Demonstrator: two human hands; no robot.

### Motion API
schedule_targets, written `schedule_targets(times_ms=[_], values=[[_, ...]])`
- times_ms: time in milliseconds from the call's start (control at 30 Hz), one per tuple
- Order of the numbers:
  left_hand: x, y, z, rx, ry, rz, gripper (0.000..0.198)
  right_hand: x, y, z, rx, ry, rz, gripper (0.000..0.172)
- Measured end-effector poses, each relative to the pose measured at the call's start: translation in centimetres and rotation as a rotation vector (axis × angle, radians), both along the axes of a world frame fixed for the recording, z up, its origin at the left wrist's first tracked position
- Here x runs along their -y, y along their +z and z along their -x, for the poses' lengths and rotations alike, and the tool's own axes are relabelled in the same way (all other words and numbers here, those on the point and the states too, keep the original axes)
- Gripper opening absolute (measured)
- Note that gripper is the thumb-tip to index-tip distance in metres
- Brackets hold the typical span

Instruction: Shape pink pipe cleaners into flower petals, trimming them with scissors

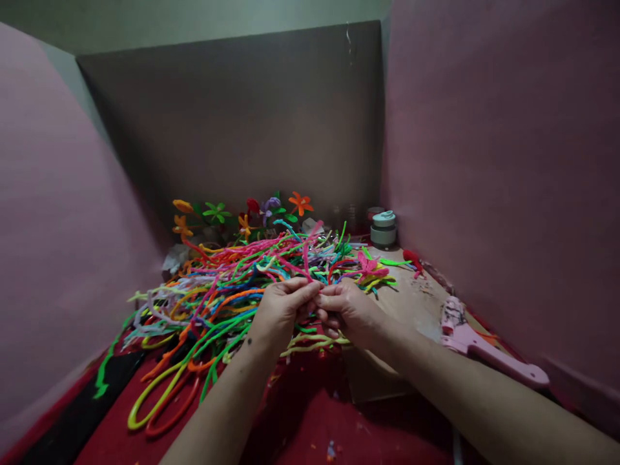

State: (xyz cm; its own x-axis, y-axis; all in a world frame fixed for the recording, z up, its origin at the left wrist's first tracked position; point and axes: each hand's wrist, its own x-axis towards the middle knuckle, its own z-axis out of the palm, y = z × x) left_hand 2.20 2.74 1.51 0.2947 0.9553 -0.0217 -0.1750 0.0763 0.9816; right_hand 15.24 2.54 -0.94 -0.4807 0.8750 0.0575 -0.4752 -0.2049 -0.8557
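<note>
Close together in the middle, my left hand [287, 303] and my right hand [345, 306] meet at the fingertips. Both are closed in a pinch around a pink pipe cleaner [306, 258], whose ends rise above the fingers. The part between my fingertips is mostly hidden. Behind and to the left of my hands spreads a large heap of pipe cleaners [213, 310] in many colours. Just beyond my right hand lies a pink pipe-cleaner piece [367, 265], shaped like petals, on top of yellow and green stems.
Pipe-cleaner flowers [301, 203] stand at the back. A pink glue gun [489, 355] rests on the right by the cardboard [402, 303]. A lidded jar [383, 229] stands behind it. Red cloth [310, 413] covers the table, with pink panels [508, 161] at the sides.
</note>
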Motion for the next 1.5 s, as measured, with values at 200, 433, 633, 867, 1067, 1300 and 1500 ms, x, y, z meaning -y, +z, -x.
schedule_targets(times_ms=[200, 433, 633, 867, 1067, 1300, 1500], values=[[0.0, -0.1, 0.2, 0.090, 0.039, 0.049, 0.018, 0.0, -0.3, -0.4, -0.196, 0.230, 0.152, 0.016], [-0.1, -0.5, 0.0, 0.158, 0.038, 0.070, 0.017, -0.2, -0.5, -0.4, -0.218, 0.232, 0.338, 0.007], [0.4, -0.8, -0.7, 0.106, 0.227, 0.003, 0.020, -0.5, -1.2, -0.1, -0.155, 0.170, 0.304, 0.005], [0.1, -1.3, -0.6, 0.088, 0.326, -0.116, 0.020, -0.2, -1.1, 0.0, 0.012, 0.100, 0.075, 0.026], [-0.1, -1.2, -0.4, 0.052, 0.383, -0.195, 0.022, -0.2, -0.9, 0.2, 0.087, 0.025, -0.044, 0.027], [-0.1, -1.2, -0.2, -0.035, 0.383, -0.170, 0.022, -0.2, -1.2, 0.2, 0.199, -0.021, -0.057, 0.025], [-0.4, -1.3, 0.2, -0.032, 0.385, -0.142, 0.030, 0.5, -0.5, 0.3, 0.393, -0.139, -0.115, 0.022]])
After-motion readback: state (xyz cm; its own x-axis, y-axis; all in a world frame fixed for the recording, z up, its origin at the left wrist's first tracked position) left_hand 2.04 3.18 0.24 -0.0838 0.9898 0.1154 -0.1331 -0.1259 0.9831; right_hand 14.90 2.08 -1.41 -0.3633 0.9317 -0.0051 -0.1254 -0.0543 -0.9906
